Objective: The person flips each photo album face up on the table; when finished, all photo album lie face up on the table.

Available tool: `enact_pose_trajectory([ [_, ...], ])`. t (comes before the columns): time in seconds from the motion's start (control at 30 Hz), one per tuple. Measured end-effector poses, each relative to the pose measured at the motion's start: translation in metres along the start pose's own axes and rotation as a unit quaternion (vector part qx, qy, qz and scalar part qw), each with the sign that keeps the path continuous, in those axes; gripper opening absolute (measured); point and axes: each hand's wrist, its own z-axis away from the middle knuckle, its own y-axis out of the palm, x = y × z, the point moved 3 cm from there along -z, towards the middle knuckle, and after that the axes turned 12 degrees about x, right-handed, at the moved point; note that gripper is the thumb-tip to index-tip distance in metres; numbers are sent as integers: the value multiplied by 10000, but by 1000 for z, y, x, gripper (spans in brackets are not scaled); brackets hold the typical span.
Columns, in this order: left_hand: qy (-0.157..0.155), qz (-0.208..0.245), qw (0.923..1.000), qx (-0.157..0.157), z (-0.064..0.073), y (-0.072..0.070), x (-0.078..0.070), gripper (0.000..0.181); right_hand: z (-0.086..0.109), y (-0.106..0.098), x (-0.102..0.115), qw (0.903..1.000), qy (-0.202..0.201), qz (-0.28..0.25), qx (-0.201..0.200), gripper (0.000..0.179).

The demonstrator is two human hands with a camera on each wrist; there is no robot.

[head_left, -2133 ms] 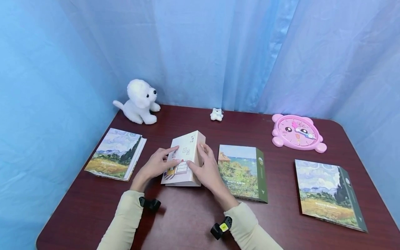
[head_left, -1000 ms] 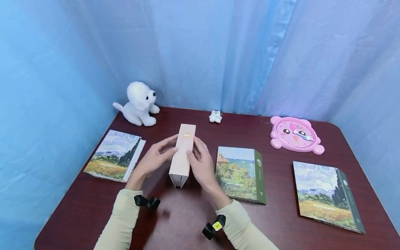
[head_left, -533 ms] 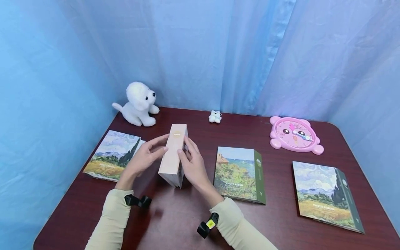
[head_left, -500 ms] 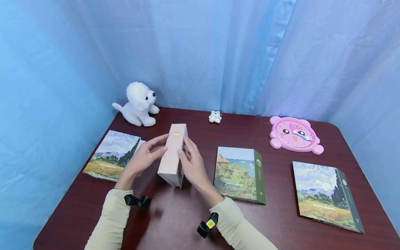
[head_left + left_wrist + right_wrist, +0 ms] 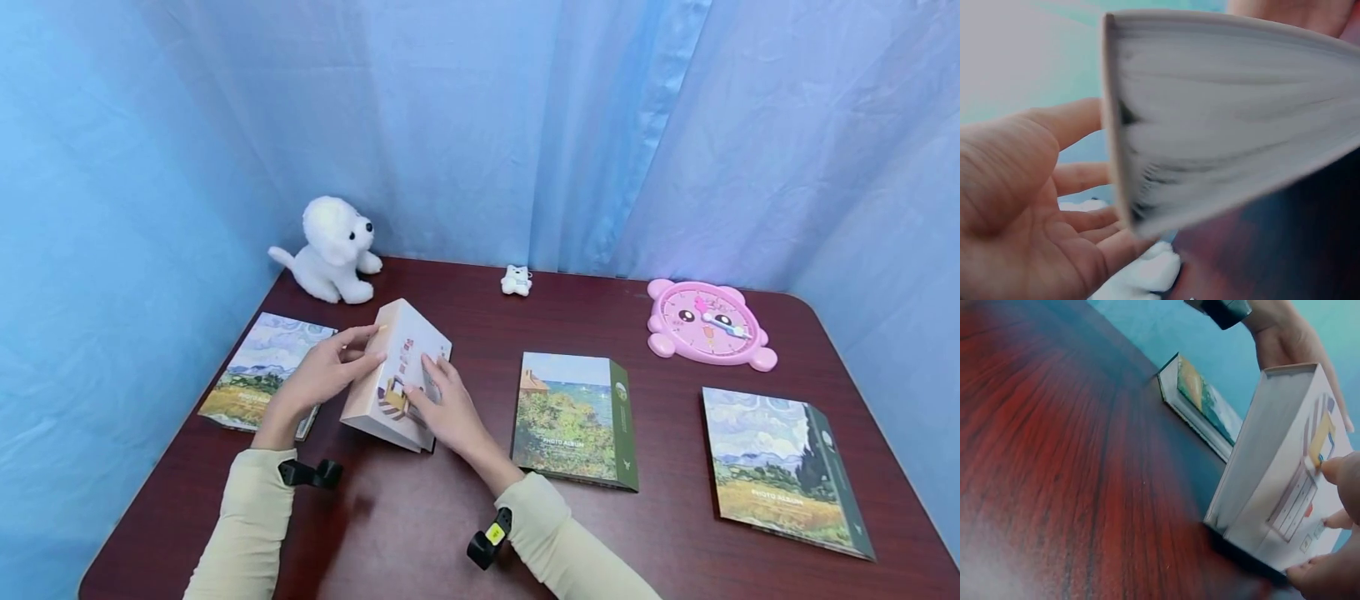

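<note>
A thick white album (image 5: 423,340) with a cream spine and a drawn cover stands tilted on its page edges, its spine up and to the left. My left hand (image 5: 318,375) touches the spine with thumb and fingertips. On the illustrated right-hand cover rest the fingertips of my right hand (image 5: 450,412). Nearly straight fingers (image 5: 1079,125) lie against the spine in the left wrist view, where the page ends (image 5: 1222,94) fan out. The right wrist view shows the lower corner of the album (image 5: 1257,444) close to the tabletop.
A landscape photo album (image 5: 262,367) lies left, partly behind my left hand. Two more, a seaside album (image 5: 570,417) and a field album (image 5: 780,467), lie right. Along the back are a plush dog (image 5: 333,246), a small white figure (image 5: 516,281) and a pink toy clock (image 5: 708,321).
The white album has turned over from its left cover, through spine-up, to show its right cover. It has shifted left, and both hands have moved left with it.
</note>
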Motion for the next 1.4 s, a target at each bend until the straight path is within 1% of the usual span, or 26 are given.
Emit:
enact_pose_trajectory([
  [0.1,-87,-237,9997,64,2,-5,3,64,-1,2,-3,9999,105,43,-9,66],
  [0.17,-198,-309,9993,115,3,-8,5,63,-1,3,-4,9998,181,26,-4,68],
  [0.27,-425,-170,9987,238,4,-10,9,64,-1,5,-7,9994,353,51,34,70],
  [0.33,-592,-39,9978,311,3,-11,12,65,-1,7,-8,9992,385,113,14,72],
  [0.4,-700,47,9968,389,3,-11,15,65,-1,8,-9,9992,370,178,-32,73],
  [0.5,-799,136,9958,420,2,-9,20,62,1,11,-10,9992,271,275,-134,74],
  [0.57,-831,172,9956,397,0,-6,24,59,1,13,-11,9991,196,333,-199,75],
  [0.63,-863,126,9957,311,-1,-4,28,57,2,15,-11,9988,119,405,-264,76],
  [0.67,-901,65,9955,269,-2,-3,30,56,3,15,-11,9986,97,440,-289,76],
  [0.77,-1038,-335,9940,96,-3,-1,35,54,3,18,-12,9977,49,591,-327,77],
  [0.83,-1146,-618,9915,13,-4,0,37,53,4,20,-12,9971,54,683,-321,77],
  [0.9,-1213,-802,9894,-30,-4,1,39,51,3,22,-13,9964,40,791,-303,77],
  [1.03,-1330,-924,9868,-59,-5,3,42,49,4,23,-13,9951,-1,954,-264,78],
  [1.1,-1378,-970,9857,-93,-5,3,42,48,5,23,-12,9947,-46,1006,-222,77],
  [1.2,-1376,-1264,9822,-173,-6,3,38,45,5,24,-11,9933,-92,1137,-168,76],
  [1.33,-1338,-1827,9735,-312,-7,5,30,42,5,24,-9,9910,-118,1324,-131,75],
  [1.4,-1385,-1952,9703,-344,-8,5,28,41,5,24,-10,9896,-134,1428,-140,74],
])
